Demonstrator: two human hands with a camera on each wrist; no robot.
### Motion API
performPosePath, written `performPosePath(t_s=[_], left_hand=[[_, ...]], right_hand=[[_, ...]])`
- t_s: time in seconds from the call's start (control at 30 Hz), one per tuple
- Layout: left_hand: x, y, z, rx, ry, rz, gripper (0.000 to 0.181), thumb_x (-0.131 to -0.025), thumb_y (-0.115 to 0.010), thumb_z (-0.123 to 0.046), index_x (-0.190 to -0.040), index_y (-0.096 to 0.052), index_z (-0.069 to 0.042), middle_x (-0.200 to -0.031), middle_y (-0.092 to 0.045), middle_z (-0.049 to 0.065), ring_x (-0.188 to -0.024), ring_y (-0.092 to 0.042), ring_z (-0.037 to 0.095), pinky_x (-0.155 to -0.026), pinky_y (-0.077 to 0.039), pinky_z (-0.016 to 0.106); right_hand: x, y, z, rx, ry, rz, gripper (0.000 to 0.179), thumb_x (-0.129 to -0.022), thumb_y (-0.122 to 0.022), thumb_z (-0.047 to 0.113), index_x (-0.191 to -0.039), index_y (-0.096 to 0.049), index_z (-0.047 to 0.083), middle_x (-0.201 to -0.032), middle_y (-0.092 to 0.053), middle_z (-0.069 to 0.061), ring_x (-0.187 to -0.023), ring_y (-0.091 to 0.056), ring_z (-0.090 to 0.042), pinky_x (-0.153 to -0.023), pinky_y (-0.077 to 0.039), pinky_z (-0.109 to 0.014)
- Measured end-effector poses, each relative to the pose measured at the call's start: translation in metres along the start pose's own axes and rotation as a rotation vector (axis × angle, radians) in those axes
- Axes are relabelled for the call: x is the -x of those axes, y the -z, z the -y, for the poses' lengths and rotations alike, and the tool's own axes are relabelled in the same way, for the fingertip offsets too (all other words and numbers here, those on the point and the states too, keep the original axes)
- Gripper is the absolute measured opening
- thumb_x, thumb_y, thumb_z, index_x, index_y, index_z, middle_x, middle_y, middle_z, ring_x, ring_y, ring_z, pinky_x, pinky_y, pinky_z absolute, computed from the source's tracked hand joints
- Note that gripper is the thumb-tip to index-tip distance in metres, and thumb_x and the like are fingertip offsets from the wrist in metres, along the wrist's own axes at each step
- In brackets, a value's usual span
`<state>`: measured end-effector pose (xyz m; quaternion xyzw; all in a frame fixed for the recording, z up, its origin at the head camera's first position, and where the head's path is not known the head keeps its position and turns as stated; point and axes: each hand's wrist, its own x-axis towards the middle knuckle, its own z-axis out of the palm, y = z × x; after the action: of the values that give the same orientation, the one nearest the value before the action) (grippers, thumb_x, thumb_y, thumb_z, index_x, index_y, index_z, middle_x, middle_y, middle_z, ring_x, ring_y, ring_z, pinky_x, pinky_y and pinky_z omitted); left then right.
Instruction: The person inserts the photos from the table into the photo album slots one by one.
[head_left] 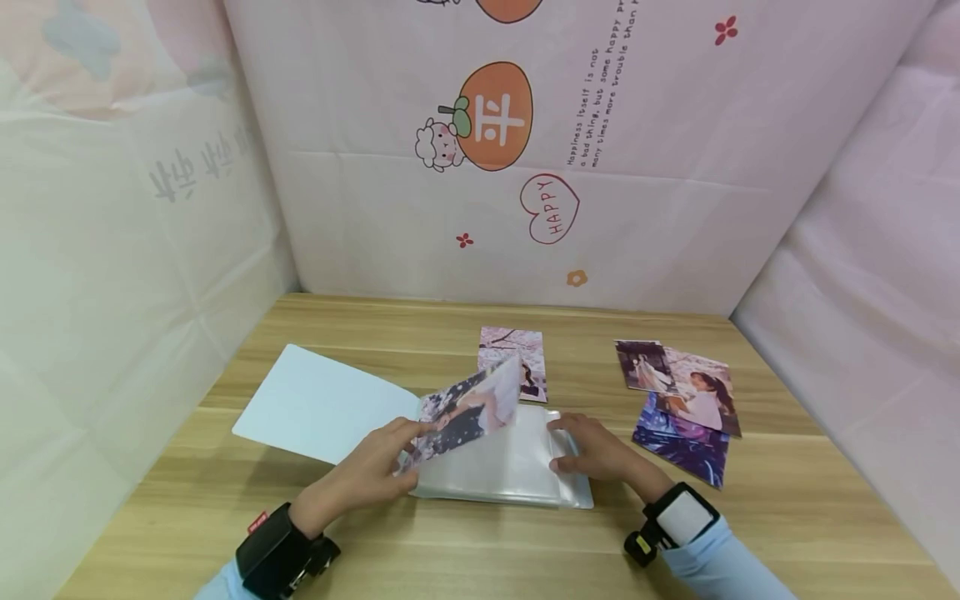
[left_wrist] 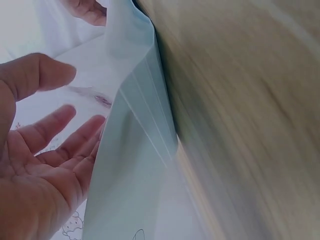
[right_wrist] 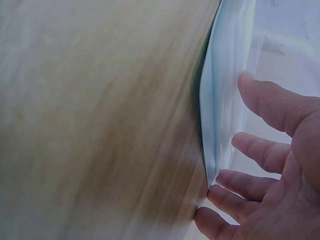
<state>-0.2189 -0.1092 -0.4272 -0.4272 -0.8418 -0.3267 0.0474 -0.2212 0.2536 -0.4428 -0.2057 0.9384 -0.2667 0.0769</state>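
A photo album lies open, its pale blue cover (head_left: 330, 404) spread to the left and its clear sleeve pages (head_left: 487, 467) on the right. One leaf holding a photo (head_left: 468, 412) of a figure in dark clothing stands tilted up near the spine. My left hand (head_left: 367, 471) is at that leaf's left edge; in the left wrist view its thumb and fingers are apart and relaxed beside the cover (left_wrist: 125, 165). My right hand (head_left: 596, 450) touches the right edge of the pages, thumb and fingers loosely spread along the page stack (right_wrist: 225, 100).
A pink blossom photo (head_left: 513, 337) lies behind the album. Several overlapping photos (head_left: 697, 400) lie at the right of the wooden table (head_left: 495, 550). Printed white cloth (head_left: 360, 217) hangs behind and on both sides.
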Motion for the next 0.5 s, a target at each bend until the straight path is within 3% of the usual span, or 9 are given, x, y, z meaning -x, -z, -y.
performPosePath(t_s=[0.33,0.5], left_hand=[[0.0016,0.0000,-0.0043,0.130,0.162,-0.041,0.055,-0.076,-0.059,0.002,-0.129,-0.044,0.000,-0.107,-0.051,0.008,-0.094,-0.054,0.022,-0.064,-0.050,0.024],[0.0010,0.0040,-0.0065,0.179,0.197,-0.106,0.050,-0.079,-0.059,-0.001,-0.128,-0.045,-0.001,-0.104,-0.052,0.007,-0.092,-0.055,0.021,-0.061,-0.050,0.023]], right_hand=[[-0.0003,-0.0001,-0.0015,-0.005,-0.027,0.003,0.057,-0.082,-0.071,0.026,-0.127,-0.050,-0.001,-0.131,-0.041,-0.029,-0.120,-0.036,-0.046,-0.097,-0.027,-0.059],[-0.0007,-0.0010,-0.0022,-0.006,-0.035,0.005,0.057,-0.081,-0.072,0.026,-0.126,-0.051,-0.001,-0.132,-0.041,-0.029,-0.120,-0.036,-0.046,-0.097,-0.027,-0.059]])
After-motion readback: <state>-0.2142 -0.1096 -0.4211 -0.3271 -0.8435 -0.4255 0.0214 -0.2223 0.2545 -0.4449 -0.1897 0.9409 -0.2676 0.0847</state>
